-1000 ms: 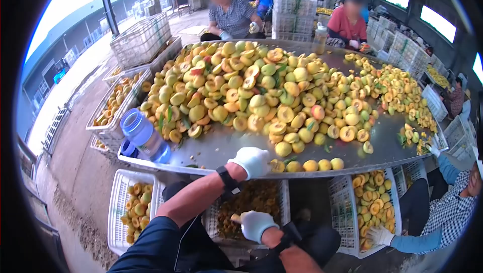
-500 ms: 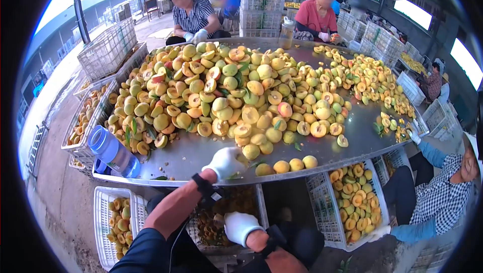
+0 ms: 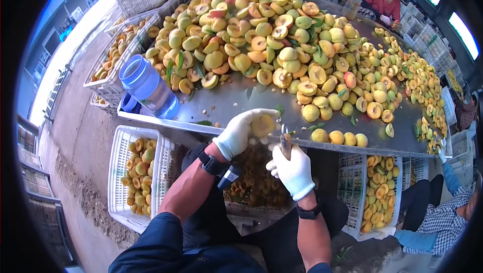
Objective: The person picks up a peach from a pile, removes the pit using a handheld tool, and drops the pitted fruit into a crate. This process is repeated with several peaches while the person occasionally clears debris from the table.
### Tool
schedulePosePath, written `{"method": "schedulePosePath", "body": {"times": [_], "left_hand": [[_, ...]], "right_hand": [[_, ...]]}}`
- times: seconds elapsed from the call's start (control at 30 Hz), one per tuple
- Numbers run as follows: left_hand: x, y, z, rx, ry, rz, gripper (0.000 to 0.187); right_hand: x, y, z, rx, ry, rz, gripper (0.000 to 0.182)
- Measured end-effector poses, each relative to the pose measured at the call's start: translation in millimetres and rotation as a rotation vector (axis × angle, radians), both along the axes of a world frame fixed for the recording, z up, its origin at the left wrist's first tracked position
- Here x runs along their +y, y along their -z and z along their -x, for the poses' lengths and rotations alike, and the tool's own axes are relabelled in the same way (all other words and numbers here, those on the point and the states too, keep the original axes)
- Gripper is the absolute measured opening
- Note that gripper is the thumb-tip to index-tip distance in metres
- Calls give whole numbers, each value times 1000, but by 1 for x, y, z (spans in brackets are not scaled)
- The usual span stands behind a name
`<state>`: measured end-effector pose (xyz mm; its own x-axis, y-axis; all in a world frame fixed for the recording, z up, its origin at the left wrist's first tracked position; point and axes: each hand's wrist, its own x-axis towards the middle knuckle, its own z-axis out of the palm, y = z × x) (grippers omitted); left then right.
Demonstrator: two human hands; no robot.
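Observation:
White gloves cover both hands. My left hand is closed on a yellow peach at the table's front edge. Just right of it, my right hand grips a small tool with a wooden handle and a metal loop at its upper end, near the peach but apart from it. A large heap of whole and halved peaches covers the metal table. Several peaches stand in a row along the front edge, right of my hands.
A blue bottle stands on the table's left corner. White crates of peaches flank my legs, and a darker-filled crate sits below my hands. A co-worker in a checked shirt is at the right; others sit across the table.
The view has shifted left and down. My left hand has lifted a peach from the table edge. My right hand has risen from the lower crate, its tool now beside the peach.

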<state>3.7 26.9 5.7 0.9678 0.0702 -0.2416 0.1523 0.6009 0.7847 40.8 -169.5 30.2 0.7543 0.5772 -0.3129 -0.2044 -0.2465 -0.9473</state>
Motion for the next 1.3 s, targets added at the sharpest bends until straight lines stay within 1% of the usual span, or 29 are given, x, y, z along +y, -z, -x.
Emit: {"method": "schedulePosePath", "body": {"times": [0.03,0.07,0.1,0.17,0.23,0.3,0.33,0.37,0.4,0.43,0.5,0.53,0.6,0.67,0.7,0.77,0.8,0.87,0.93,1.0,1.07,1.13,1.2,1.23,1.27,1.3], "left_hand": [[-1,2,3,-14,-3,-28,43],[1,4,2,-85,57,-131,45],[2,6,1,-82,53,-124,45],[3,6,-2,-73,104,-100,49],[5,1,1,-73,130,-137,51],[-1,-5,3,35,116,-188,58],[-4,-5,2,37,117,-187,58],[-9,-5,0,105,96,-37,61],[-11,-4,-1,171,75,113,65],[-11,1,-3,172,77,114,65],[-10,9,-5,139,64,125,65],[-11,9,-6,142,68,125,65],[-14,4,-8,151,41,229,58],[-16,1,-10,182,24,228,55],[-17,0,-10,210,4,230,52],[-19,-2,-12,229,-17,239,50],[-19,-3,-12,247,-39,248,49],[-17,3,-13,248,-24,249,47],[-18,3,-13,249,-12,250,46],[-22,0,-12,312,-96,191,43],[-19,5,-11,280,-78,149,41],[-14,7,-8,249,-61,105,39],[-8,7,-4,168,46,4,38],[-6,12,-4,171,45,3,38],[-2,22,-5,105,94,-93,39],[-1,19,-6,37,143,-189,40]], "right_hand": [[3,3,1,8,-6,18,21],[6,9,0,-93,-32,43,19],[9,16,0,-197,-57,60,19],[15,28,2,-248,-40,21,18],[19,28,4,-377,-58,36,18],[20,30,5,-386,-73,87,17],[20,31,5,-397,-81,137,16],[20,33,7,-396,-79,138,16],[20,36,10,-372,-78,69,13],[20,39,11,-348,-77,0,11],[17,44,9,-366,-86,39,10],[16,46,9,-401,-85,51,10],[15,49,7,-435,-81,61,10],[14,51,7,-524,-102,127,12],[14,51,7,-524,-102,127,12],[15,49,7,-504,-53,113,21],[14,49,7,-503,-53,113,21],[12,50,6,-613,-116,163,14],[12,50,5,-581,-131,180,14],[13,48,5,-548,-142,197,14],[14,44,5,-381,-156,149,14],[13,35,5,-337,-167,132,17],[11,36,6,-290,-181,114,20],[9,42,5,-328,-228,154,19],[8,46,6,-364,-275,194,18],[7,42,8,-362,-275,194,18]]}}
